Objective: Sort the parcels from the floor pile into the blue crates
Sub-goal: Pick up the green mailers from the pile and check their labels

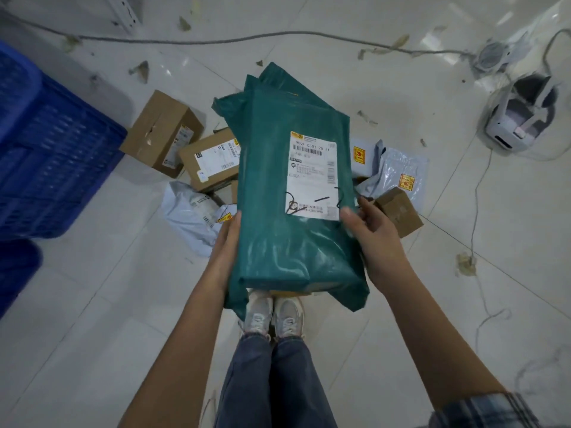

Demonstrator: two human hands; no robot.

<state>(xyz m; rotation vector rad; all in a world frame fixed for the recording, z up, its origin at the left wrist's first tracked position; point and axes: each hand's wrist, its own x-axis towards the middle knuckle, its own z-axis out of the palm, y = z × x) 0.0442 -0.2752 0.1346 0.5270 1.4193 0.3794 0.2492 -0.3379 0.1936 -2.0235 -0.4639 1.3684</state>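
I hold a large green plastic parcel flat in front of me, its white shipping label facing up. My left hand grips its left edge and my right hand grips its right edge by the label's corner. Below it on the floor lies the pile: two brown cardboard boxes, a small brown box, and grey poly bags. Blue crates stand at the left.
A grey cable runs across the tiled floor at the top. A white label printer sits at the right with thin cords trailing down. Paper scraps litter the floor. My shoes stand just below the parcel.
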